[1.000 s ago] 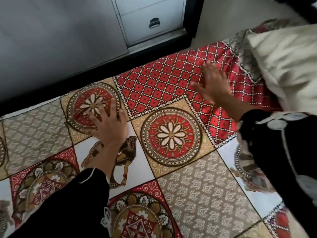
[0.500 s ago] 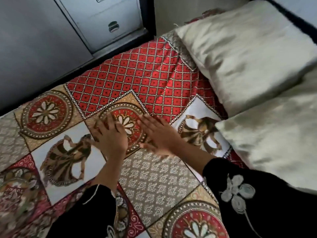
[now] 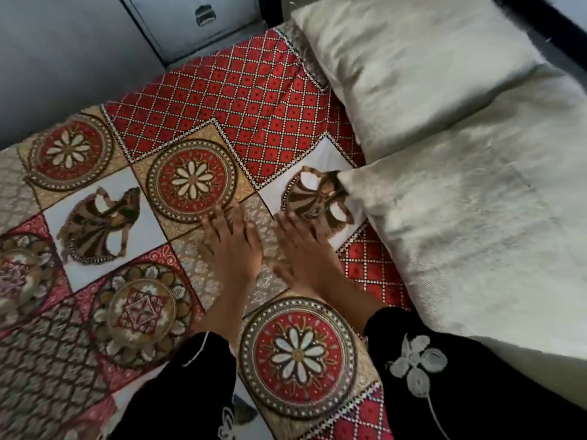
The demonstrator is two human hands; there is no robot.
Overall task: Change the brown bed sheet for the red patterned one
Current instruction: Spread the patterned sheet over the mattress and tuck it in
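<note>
On the red patterned sheet, left hand and right hand press flat, fingers spread.

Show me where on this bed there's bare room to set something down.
The red patterned sheet lies bare left of the left hand, across the dancer square, and on the red lattice between the grey cabinet and the upper pillow. It is crowded on the right, where two pillows lie, and mid-bed, where the right hand rests beside the left.

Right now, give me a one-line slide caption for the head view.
Left hand and right hand rest on the red patterned bed sheet, beside near pillow and far pillow.
</note>
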